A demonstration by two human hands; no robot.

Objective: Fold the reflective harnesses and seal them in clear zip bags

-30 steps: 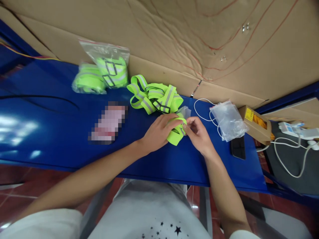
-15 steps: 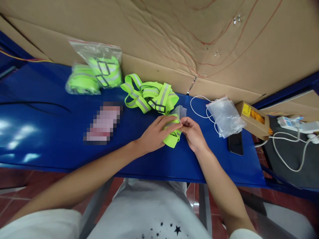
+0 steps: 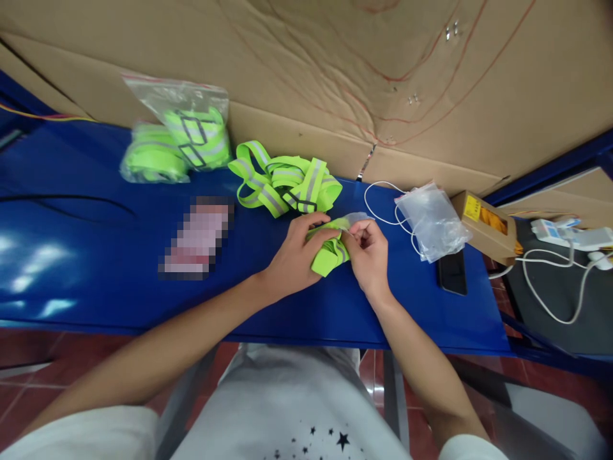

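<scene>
My left hand (image 3: 297, 252) is closed around a folded neon-green reflective strap (image 3: 330, 257), its thumb across the top. At the strap's right side, the fingertips of my right hand (image 3: 368, 252) pinch the edge of a clear plastic bag (image 3: 358, 220). The bag covers the far end of the strap; the rest of it is hidden by my fingers. Just beyond my hands lies a loose heap of the same green straps (image 3: 287, 182) with grey stripes and a black buckle.
Two filled zip bags (image 3: 196, 137) of green straps stand at the back left. A pixelated rectangle (image 3: 198, 239) lies left of my hands. On the right are flat clear bags (image 3: 431, 217), a black phone (image 3: 452, 273), a white cable (image 3: 383, 184) and a cardboard box (image 3: 488, 227).
My right hand has moved slightly in over the strap, drawing at the bag's edge. My left fingers have spread further along the strap's far side, and the strap has tilted a little.
</scene>
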